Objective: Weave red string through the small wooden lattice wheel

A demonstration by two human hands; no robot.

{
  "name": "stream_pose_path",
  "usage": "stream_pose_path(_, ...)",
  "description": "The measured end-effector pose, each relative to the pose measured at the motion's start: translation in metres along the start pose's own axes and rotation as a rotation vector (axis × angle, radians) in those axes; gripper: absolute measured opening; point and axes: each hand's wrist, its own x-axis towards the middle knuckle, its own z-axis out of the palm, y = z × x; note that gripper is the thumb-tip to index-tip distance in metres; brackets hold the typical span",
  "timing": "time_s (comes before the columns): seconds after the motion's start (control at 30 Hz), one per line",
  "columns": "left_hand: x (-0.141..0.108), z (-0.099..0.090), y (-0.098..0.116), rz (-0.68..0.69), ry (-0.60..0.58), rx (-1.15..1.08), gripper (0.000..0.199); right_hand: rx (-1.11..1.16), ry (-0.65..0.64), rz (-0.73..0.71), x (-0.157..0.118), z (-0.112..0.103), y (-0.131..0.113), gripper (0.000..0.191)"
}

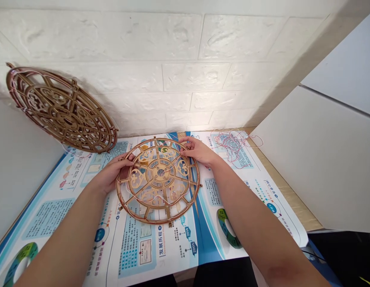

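A round, gold-brown openwork frame with spokes and scroll patterns is held slightly raised at its far edge above the printed sheet. Thin pale wire runs along its rings and spokes. At its left rim, my left hand grips with the thumb on top and other fingers partly hidden beneath. My right hand closes on the upper right rim, fingers around the outer ring. Whether the near edge touches the sheet I cannot tell.
Several similar round frames lean together against the wall at the left. A tangle of thin red and white wire lies at the back right. A printed sheet covers the table, with white panels at the right.
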Motion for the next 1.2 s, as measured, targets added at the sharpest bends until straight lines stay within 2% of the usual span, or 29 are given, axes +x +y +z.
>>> stream_pose_path(0.33,-0.0015,0.0022,0.0013,-0.008,-0.006,-0.001,0.046,-0.096,0.009,-0.001,-0.0021,0.0043,-0.0049,0.047)
stream_pose_path(0.93,-0.0030,0.0033,0.0009,0.002,-0.022,-0.022,0.043,-0.069,0.005,0.037,-0.0030,0.0067,-0.0091,0.049)
stream_pose_path(1.2,-0.0023,0.0016,0.0005,-0.003,-0.025,-0.012,0.044,-0.080,0.000,0.026,-0.0032,0.0057,-0.0088,0.044)
